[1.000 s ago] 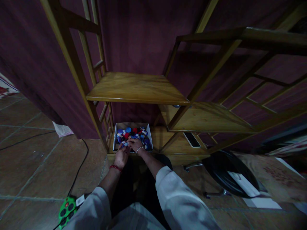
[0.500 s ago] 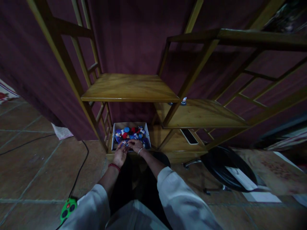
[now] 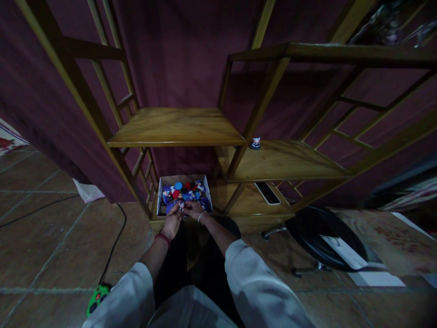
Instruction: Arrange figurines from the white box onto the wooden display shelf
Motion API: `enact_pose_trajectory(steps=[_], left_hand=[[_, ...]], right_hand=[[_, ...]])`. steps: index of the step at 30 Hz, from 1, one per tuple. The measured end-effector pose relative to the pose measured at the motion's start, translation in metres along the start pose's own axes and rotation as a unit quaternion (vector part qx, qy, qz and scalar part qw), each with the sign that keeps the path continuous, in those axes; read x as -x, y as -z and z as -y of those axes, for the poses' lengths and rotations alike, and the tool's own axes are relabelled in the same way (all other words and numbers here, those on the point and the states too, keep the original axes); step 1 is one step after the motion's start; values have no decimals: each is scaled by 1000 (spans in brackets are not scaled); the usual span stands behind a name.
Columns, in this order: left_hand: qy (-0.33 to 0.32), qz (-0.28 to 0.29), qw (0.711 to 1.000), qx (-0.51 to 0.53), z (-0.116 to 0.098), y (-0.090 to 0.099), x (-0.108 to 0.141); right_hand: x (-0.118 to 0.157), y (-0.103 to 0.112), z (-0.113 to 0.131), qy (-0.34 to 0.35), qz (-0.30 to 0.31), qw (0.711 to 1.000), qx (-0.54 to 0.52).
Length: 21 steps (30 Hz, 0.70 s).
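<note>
At the bottom level of the wooden shelf unit, a white cardboard tray rests on the lowest board, near its front edge. It is filled with small coloured pieces: blue and red discs mixed with tiny painted figures.

From my head-camera feed, I read the hands as follows. The left hand, with a red bead bracelet at the wrist, and the right hand, with a silver bangle, are both curled just over the tray's near wall. Their fingertips meet above the pieces. Something small may be pinched there, but the view is too dark and fine for me to confirm a grasp or say which hand holds it.

Nearby items, for reference: one small figure on a dark base stands on the board above and right of the tray. A black phone lies on the lowest board, right of the tray. On the tile floor, a black cable runs toward a green device with dark round buttons, beside the left sleeve.
</note>
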<state>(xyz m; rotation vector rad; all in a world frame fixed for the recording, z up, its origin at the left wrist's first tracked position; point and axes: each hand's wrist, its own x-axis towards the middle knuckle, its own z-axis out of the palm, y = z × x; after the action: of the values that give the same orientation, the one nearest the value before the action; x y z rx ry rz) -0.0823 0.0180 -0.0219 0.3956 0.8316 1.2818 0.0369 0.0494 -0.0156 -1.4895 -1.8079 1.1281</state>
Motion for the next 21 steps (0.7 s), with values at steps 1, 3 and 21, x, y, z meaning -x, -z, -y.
enact_pose_trajectory(steps=[1,3,21], left_hand=[[-2,1,1000,-4,1,-1,1],[-3,-3,1000,-9,2,-3,2],[-53,-43,958,-277,16,-1,-4]], right_hand=[[1,1,0,7,5,1000,-2],[2,1,0,5,4,1000,-9],[7,22,-21,-74,-148,982,90]])
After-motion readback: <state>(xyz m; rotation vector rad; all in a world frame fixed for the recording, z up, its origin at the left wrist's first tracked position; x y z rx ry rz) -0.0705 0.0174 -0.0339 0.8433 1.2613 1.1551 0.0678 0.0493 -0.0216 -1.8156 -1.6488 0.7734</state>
